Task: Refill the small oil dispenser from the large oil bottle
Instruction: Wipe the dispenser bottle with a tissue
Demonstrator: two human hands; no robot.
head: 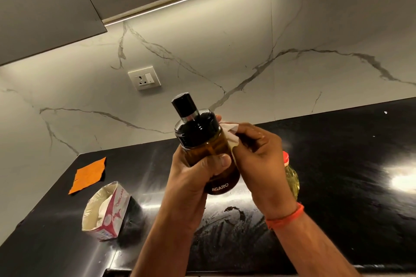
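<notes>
Head view: two hands (191, 177) (258, 155), one dispenser (202, 139), one bottle (291, 177).

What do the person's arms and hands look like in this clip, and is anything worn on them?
Both forearms are bare, with no sleeves in view and no gloves. The right hand has an orange thread band tied round its wrist. The left hand shows no ring, watch or band on what is visible.
</notes>
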